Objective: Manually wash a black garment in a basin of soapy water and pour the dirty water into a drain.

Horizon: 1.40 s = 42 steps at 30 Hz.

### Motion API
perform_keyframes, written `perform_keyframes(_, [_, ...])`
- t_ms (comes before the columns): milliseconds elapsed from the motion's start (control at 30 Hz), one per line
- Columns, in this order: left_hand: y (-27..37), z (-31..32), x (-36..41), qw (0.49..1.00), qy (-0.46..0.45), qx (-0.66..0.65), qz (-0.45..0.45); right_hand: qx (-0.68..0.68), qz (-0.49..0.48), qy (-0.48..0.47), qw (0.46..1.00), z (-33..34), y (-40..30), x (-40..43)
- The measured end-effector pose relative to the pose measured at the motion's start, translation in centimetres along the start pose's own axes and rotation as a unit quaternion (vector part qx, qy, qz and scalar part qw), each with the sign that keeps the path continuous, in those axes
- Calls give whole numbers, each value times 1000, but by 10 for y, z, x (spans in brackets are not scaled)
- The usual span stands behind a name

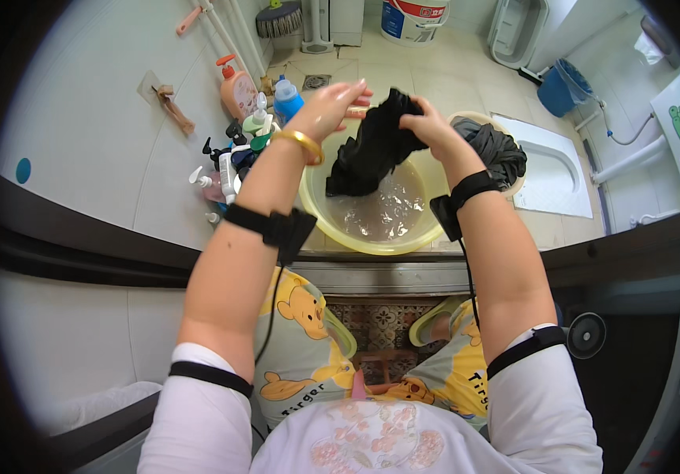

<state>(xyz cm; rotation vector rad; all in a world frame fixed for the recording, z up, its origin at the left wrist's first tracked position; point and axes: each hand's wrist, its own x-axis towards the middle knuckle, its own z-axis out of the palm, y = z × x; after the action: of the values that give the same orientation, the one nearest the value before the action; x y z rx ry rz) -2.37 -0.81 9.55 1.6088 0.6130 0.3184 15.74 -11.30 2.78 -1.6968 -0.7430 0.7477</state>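
A black wet-looking cloth [372,145] hangs over a yellow plastic basin [369,246] that holds cloudy water. My right hand [432,127] grips the cloth at its upper right part. My left hand [337,109], with a gold bangle at the wrist, is raised at the cloth's upper left with its fingers apart; it appears to hold nothing. To the right of the yellow basin stands a smaller pale basin [517,188] filled with dark grey and black clothes [491,148].
Pump bottles [238,95] and a blue bottle [288,101] crowd the left side. A squat toilet [553,169] lies at the right, near a blue bin [562,89]. Farther back stands a white bucket [414,23]. A metal door sill [384,277] runs before my knees.
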Motion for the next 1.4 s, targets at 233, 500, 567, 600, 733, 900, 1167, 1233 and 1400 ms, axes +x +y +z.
perform_keyframes(233, [-81,8,-17,981,104,-154,-56,-174,79,-84,978,8,118,14])
perform_keyframes(500, [-115,4,-2,965,122,-225,-55,-537,167,-372,738,65,154,-15])
perform_keyframes(567, [-111,-2,2,964,118,-231,-57,-581,184,-428,668,87,145,-21])
perform_keyframes(600, [-111,-4,3,966,110,-230,-45,-594,164,-433,658,92,152,-26])
perform_keyframes(733, [-119,-3,13,961,106,-255,-27,-634,123,-465,606,91,174,-16])
perform_keyframes(900, [-118,1,17,957,102,-272,6,-675,-7,-473,566,82,207,-5])
perform_keyframes(1167, [-125,-9,22,949,145,-275,52,-392,-17,-370,842,36,139,37])
perform_keyframes(1233, [-125,-9,22,946,146,-283,66,-357,29,-362,861,23,84,51])
perform_keyframes(1400, [-125,-7,23,947,158,-272,60,-276,67,-277,918,3,-49,49])
